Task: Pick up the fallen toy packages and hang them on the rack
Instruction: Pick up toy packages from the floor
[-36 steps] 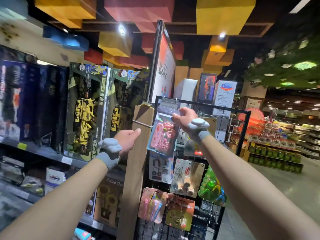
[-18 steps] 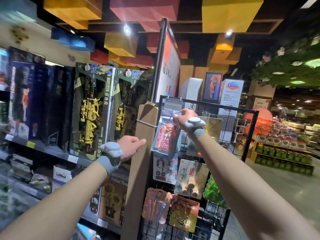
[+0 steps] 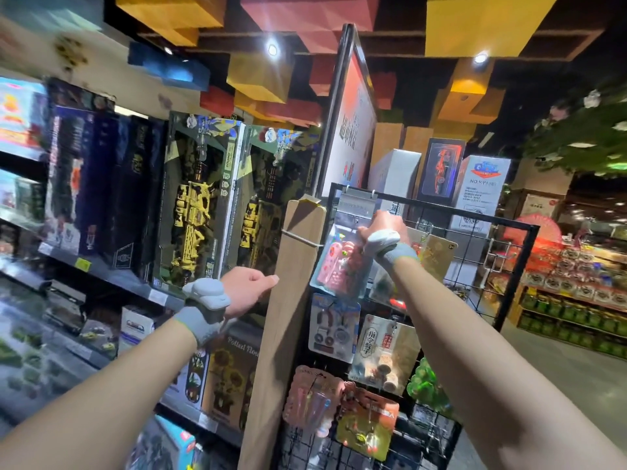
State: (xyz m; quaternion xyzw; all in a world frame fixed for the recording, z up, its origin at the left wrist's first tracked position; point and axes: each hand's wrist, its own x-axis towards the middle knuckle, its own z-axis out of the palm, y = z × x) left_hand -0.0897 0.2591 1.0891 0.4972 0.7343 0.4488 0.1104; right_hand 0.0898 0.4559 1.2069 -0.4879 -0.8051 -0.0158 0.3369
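Note:
A clear toy package (image 3: 339, 262) with pink and red pieces inside hangs against the upper left of the black wire rack (image 3: 529, 259). My right hand (image 3: 385, 227) pinches the package's top edge, up near the rack's top bar. My left hand (image 3: 249, 291) grips the side of the wooden post (image 3: 291, 320) that stands at the rack's left edge. Both wrists wear grey bands with a grey device. Several other toy packages (image 3: 334, 327) hang lower on the rack.
Store shelves (image 3: 112, 276) on the left hold tall boxed toys, among them yellow toy guns (image 3: 196, 205). A framed sign (image 3: 353, 120) rises behind the post. The aisle floor (image 3: 556, 371) opens to the right, with stacked goods (image 3: 576, 286) beyond.
My right hand has carried the package's top a little higher and closer to the rack's top bar. My left hand keeps its hold on the post. The view has shifted slightly.

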